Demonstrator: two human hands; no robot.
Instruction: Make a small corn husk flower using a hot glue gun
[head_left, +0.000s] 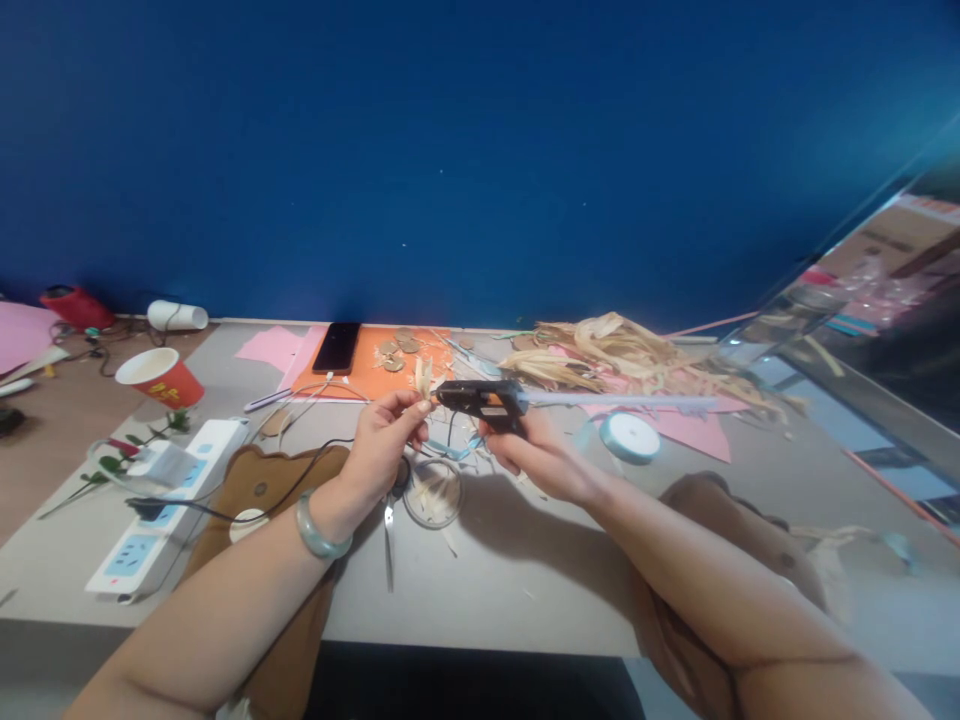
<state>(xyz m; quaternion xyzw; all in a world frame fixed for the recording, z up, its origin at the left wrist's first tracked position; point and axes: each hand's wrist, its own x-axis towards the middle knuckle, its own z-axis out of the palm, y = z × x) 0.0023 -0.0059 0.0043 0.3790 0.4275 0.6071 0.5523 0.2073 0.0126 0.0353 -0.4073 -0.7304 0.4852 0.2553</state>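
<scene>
My left hand [381, 440] is closed in a pinch on a small pale piece of dried corn husk [424, 378]. Wrapped round the handle of a black hot glue gun [480, 398] is my right hand [544, 458]. The gun's nozzle points left and is close to the left fingertips; whether it touches the husk I cannot tell. A long whitish glue stick [622, 400] juts from its back end. Under the hands lie a clear round ring or dish [462, 500] with husk bits in it and scissors [389, 545].
Dried husks [622, 345] are heaped at the back right, near a ribbon roll [630, 438]. A phone [337, 347] rests on orange paper [375, 383]. To the left are a power strip [139, 545], a paper cup [169, 380] and trailing cables. A blue partition [480, 170] stands behind.
</scene>
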